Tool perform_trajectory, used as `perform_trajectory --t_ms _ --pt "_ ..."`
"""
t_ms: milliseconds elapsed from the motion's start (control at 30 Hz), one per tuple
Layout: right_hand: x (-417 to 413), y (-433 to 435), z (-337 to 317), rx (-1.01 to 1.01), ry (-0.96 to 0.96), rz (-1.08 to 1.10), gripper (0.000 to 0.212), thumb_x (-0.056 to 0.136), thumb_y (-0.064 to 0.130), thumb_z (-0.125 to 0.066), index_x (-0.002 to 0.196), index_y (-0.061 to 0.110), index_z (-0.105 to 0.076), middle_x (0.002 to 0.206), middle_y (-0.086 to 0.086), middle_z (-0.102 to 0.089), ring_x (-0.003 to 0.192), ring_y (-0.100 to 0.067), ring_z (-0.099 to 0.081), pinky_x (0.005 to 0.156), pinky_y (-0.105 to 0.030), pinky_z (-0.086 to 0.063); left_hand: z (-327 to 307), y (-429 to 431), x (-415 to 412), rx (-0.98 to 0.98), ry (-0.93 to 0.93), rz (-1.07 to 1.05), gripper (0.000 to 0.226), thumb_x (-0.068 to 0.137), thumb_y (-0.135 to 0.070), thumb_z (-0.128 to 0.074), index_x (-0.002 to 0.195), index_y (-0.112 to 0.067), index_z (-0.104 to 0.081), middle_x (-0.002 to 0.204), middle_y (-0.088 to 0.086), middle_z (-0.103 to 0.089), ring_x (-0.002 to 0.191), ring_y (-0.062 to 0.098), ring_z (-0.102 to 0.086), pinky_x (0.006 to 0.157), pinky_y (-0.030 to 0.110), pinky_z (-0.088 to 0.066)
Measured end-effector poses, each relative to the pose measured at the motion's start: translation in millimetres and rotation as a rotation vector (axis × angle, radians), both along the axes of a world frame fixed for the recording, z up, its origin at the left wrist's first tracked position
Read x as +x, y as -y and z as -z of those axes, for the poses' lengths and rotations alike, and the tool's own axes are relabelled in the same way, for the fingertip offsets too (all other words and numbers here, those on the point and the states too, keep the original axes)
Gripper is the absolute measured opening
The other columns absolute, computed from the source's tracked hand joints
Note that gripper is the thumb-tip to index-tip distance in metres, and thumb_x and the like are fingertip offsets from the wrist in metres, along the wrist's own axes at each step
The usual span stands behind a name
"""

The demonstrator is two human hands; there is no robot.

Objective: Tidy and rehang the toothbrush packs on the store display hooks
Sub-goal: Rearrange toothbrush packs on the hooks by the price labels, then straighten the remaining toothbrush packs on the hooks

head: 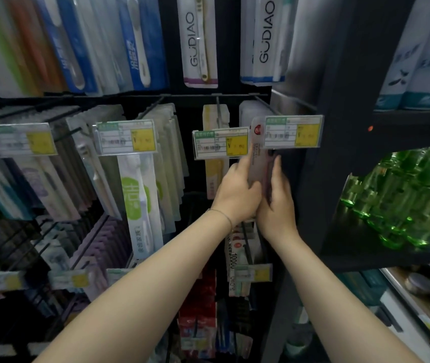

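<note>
dark display rack (198,100) of hanging toothbrush packs (140,184); left hand (237,189) and right hand (278,197) both grip a pale pink pack (257,158) between them, price tag (293,132) just above the hands.

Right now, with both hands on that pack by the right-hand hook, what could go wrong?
1. The pack has its top between the left tag and the right tag. Pushing on could snag it or knock a tag askew.
2. The hook ends behind the right tag, so the hang hole may miss it and the pack could drop onto the lower rows.
3. The left hand and right hand grip low, so the top may flex.
</note>
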State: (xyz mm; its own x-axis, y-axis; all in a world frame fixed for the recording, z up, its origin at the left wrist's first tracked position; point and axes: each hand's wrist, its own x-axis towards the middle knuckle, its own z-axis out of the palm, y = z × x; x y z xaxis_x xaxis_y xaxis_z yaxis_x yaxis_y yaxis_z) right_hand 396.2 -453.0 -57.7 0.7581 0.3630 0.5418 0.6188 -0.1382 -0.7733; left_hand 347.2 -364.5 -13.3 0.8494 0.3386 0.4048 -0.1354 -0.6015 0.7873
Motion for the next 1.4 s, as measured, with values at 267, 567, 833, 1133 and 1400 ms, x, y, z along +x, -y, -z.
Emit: perform_trajectory --t_ms 267,567,833,1133,1400 --pt "11 -7 -2 -0.062 0.000 -0.026 0.077 0.097 0.020 -0.049 0.149 0.038 0.004 0.160 0.000 -0.009 0.147 -0.015 -0.013 0.118 -0.041 -0.022 -6 -10 18 -0.024 -0.058 -0.029 0.063 0.087 -0.011 -0.050 0.147 -0.018 -0.030 0.140 0.011 -0.047 0.127 0.025 -0.046 0.106 0.032 -0.039" --pt "-3 -5 1 -0.080 0.082 0.070 0.081 0.093 0.023 -0.056 0.153 0.020 -0.001 0.159 -0.005 -0.012 0.146 -0.018 -0.012 0.119 -0.042 -0.018 6 -16 4 0.001 -0.045 -0.079 0.061 0.087 -0.021 -0.055 0.141 -0.026 -0.028 0.137 0.006 -0.045 0.126 0.023 -0.046 0.108 0.044 -0.040" --pt "-31 -8 13 -0.167 0.346 0.124 0.052 0.091 0.028 -0.049 0.136 0.005 -0.041 0.138 -0.015 -0.041 0.128 -0.027 -0.036 0.108 -0.044 -0.035 4 -21 -50 0.337 -0.172 -0.184 0.028 0.093 -0.028 -0.049 0.120 -0.020 -0.052 0.112 0.001 -0.056 0.096 0.019 -0.057 0.083 0.040 -0.053" --pt "-91 -44 12 -0.200 0.407 0.014 0.042 0.083 0.016 -0.054 0.123 0.003 -0.055 0.128 -0.015 -0.051 0.120 -0.029 -0.046 0.102 -0.038 -0.036 21 -53 -134 0.524 0.017 -0.371 0.017 0.091 -0.024 -0.052 0.106 -0.017 -0.054 0.096 -0.006 -0.052 0.084 0.016 -0.055 0.062 0.029 -0.041" --pt "-158 -81 18 -0.374 0.636 -0.034 0.038 0.079 0.018 -0.056 0.115 0.007 -0.060 0.121 -0.016 -0.057 0.110 -0.034 -0.054 0.080 -0.041 -0.048 41 -104 -220 0.670 -0.115 -0.483 0.014 0.093 -0.026 -0.050 0.102 -0.016 -0.054 0.088 -0.002 -0.052 0.075 0.019 -0.054 0.060 0.038 -0.049"
